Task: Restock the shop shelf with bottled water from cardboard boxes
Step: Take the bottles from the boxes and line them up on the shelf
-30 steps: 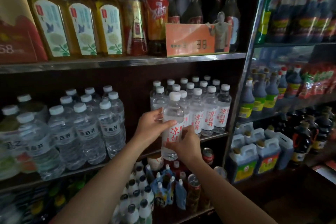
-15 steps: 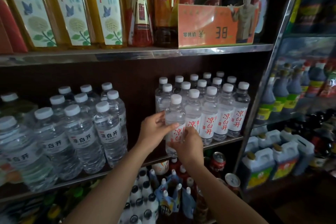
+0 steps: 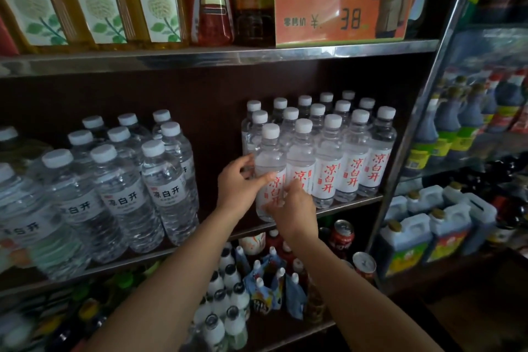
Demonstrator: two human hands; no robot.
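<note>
The water bottle (image 3: 270, 168) with the red lettering is standing at the front left corner of the red-label group (image 3: 328, 151) on the middle shelf (image 3: 351, 206), its base at or just above the shelf edge; contact with the board cannot be confirmed, as the right hand is covering the foot. It is touching the neighbouring front-row bottle on its right side.

Step in hand, as judged: placing and squaring up one bottle in the front row. The cardboard boxes are not in view.

The left hand (image 3: 238, 186) is wrapping the bottle's left flank at mid-height, thumb lying across the front above the label, fingers curled behind. The right hand (image 3: 291, 208) is cupping the lower label and base from the front, closed on the same bottle. Both forearms are reaching up and forward from below, converging on it, wrists slightly bent.

The next move is calling for seating the base fully on the shelf, turning the label to face out in line with its neighbours, then letting go with both hands without nudging the tightly packed row. To the left, a gap is separating this group from the grey-label bottles (image 3: 120, 188).
</note>
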